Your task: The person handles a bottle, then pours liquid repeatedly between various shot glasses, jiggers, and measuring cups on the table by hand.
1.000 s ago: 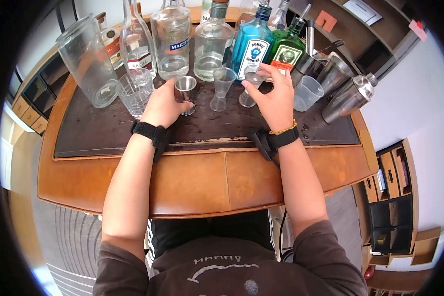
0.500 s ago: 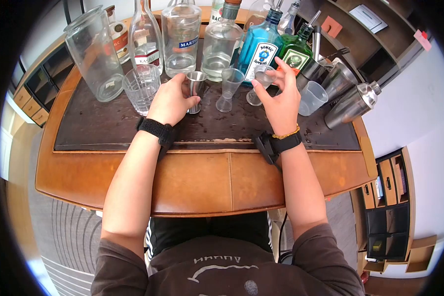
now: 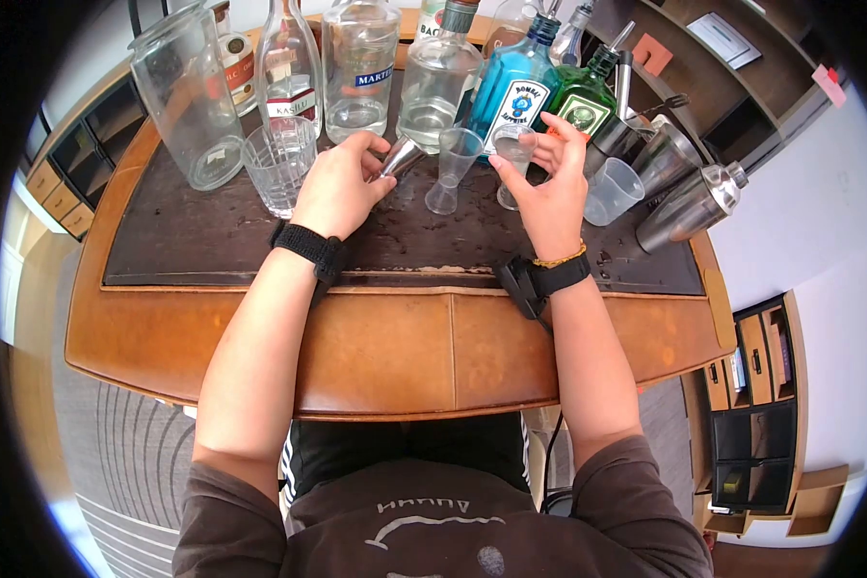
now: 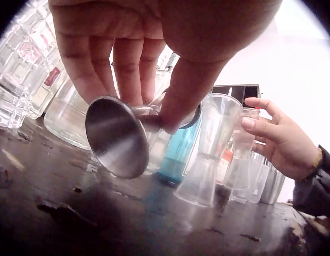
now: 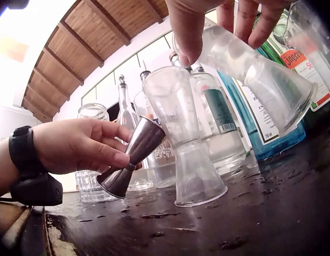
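Note:
My left hand (image 3: 342, 188) pinches a steel jigger (image 5: 134, 156) by its narrow waist. The jigger leans over, its upper cup toward the right, and one open mouth faces the left wrist camera. Just right of it a clear double-ended jigger (image 3: 452, 173) stands upright on the dark desk top, untouched. My right hand (image 3: 552, 188) has thumb and fingers round the upper cup of a second clear jigger (image 5: 266, 80), which looks slanted in the right wrist view. Its lower end shows below the fingers in the left wrist view.
Behind stand several bottles, among them a blue one (image 3: 518, 91) and a green one (image 3: 585, 96). At left are a cut-glass tumbler (image 3: 279, 169) and a tall glass jar (image 3: 188, 106). At right are a plastic cup (image 3: 612, 193) and a steel shaker (image 3: 689, 212).
My left hand has tipped the steel jigger from upright to leaning and moved it slightly right. The right hand stays at its clear jigger, with little movement.

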`<state>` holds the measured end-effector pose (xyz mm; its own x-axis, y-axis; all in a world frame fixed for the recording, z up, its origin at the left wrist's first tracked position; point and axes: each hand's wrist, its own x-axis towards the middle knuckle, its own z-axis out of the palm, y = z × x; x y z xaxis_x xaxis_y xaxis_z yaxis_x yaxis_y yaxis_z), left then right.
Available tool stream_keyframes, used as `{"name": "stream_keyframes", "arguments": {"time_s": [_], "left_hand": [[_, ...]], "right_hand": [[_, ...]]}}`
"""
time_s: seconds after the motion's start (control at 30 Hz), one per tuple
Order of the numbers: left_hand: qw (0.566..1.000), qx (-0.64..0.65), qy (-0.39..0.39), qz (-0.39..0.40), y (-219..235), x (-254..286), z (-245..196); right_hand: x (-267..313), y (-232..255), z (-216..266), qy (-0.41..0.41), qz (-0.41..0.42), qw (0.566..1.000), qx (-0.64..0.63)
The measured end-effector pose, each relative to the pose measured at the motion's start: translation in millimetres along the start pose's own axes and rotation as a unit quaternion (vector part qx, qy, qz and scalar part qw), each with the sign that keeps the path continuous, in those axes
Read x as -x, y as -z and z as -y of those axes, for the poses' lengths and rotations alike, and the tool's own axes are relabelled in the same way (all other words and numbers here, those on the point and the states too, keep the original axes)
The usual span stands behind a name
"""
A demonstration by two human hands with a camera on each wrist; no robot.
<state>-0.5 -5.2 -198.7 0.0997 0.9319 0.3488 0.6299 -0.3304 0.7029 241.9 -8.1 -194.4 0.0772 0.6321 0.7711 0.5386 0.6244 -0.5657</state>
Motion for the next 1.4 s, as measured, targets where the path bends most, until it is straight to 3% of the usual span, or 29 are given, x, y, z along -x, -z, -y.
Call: {"name": "stream_keyframes", "arguments": {"time_s": [0.63,1.4], "left_hand": [[0.997,0.006,-0.062,-0.034,-3.3,-0.4,-0.7],[0.999,0.001,-0.036,-0.008,-1.6,0.3,-4.2]], "right_hand": [[0.2,-0.8,6.9,0.029,-0.019,0.999,0.028],[-0.5,-1.6,13.9,0.133,0.001,0.985,0.111]]}}
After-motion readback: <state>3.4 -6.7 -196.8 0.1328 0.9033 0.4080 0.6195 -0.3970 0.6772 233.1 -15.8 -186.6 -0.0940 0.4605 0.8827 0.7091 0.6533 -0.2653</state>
